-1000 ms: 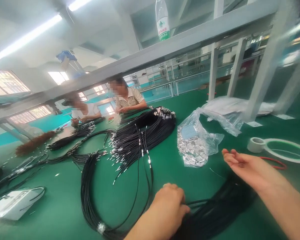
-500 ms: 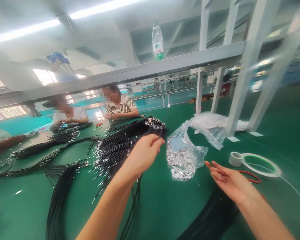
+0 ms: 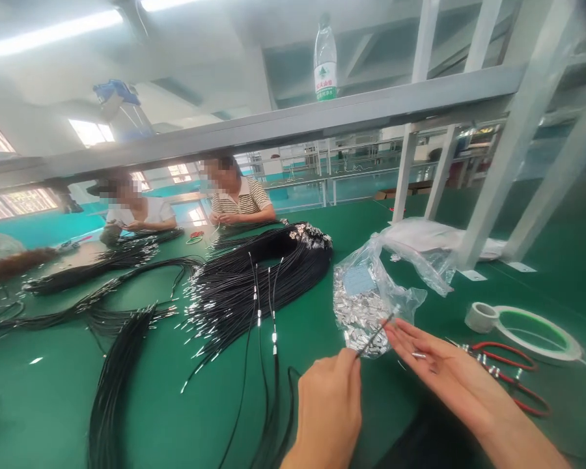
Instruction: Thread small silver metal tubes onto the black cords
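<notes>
My left hand (image 3: 329, 404) is closed in a pinch on a thin black cable (image 3: 368, 343), whose end points up and right. That end meets the fingertips of my right hand (image 3: 439, 368), turned palm up with its fingers partly curled. A small silver metal sleeve (image 3: 418, 355) lies on the right hand's fingers. Just beyond both hands is a clear plastic bag (image 3: 354, 306) full of such sleeves, with a blue label inside. Left of my left hand, several black cables (image 3: 275, 368) with silver sleeves on them lie apart on the green table (image 3: 170, 410).
A large bundle of black cables (image 3: 293, 273) lies behind, with another bundle (image 3: 122, 384) at left. On the right are a roll of tape (image 3: 482, 318), a white ring (image 3: 564, 339) and red-handled pliers (image 3: 522, 391). Two people sit opposite, under a metal shelf (image 3: 283, 130) bearing a bottle (image 3: 325, 65).
My left hand has come down and right, bringing the cable's end to my right hand's fingertips. The view has shifted a little, showing more of the red-handled pliers.
</notes>
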`<state>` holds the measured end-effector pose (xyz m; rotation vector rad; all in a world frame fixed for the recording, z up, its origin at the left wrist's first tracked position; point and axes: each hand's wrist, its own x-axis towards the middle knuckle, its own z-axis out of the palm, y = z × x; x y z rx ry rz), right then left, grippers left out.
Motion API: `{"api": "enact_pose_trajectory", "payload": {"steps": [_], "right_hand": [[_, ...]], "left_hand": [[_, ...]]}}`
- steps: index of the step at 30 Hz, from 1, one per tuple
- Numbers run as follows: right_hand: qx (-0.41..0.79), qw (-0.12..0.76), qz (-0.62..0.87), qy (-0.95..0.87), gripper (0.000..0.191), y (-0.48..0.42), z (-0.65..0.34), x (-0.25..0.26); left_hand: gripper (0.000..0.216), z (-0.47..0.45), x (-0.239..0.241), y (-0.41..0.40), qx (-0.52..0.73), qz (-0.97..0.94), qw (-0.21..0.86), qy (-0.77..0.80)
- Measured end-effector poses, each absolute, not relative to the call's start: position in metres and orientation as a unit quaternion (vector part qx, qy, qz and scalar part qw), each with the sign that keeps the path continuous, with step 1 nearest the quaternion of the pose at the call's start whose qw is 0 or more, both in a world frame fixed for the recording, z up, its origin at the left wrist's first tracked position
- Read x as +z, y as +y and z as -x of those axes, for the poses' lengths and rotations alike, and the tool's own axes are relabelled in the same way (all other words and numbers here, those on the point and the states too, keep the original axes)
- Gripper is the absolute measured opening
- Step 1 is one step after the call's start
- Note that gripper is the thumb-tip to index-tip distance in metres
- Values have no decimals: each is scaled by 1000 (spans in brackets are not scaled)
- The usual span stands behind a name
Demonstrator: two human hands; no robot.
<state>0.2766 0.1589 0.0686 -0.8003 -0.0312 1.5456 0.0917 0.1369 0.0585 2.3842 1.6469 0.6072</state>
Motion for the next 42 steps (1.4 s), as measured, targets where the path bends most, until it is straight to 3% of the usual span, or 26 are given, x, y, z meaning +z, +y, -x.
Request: {"api": "enact_pose_trajectory", "payload": {"steps": [5,19,25,32,37,42], "right_hand": [[654,680,332,-6,49,163,-281,63],[601,716,349,-65,32,161,-273,64],[556,736,343,-178,33,157,-268,51],[450,771,366,-262,31,156,-248,41],[567,738,339,-139,11,158,-245,43],[626,708,325,-43,12,162,-249,45]], "left_hand": [[27,-92,49,133,158,-857,91,483],[26,-96,45,130,151,-846,117,497],[28,-100,51,127,109,-830,148,527],[25,-118,50,119,62,-805,264,528],[20,-120,42,119,148,-741,367,542],[16,-115,39,121,200,-671,471,537]]}}
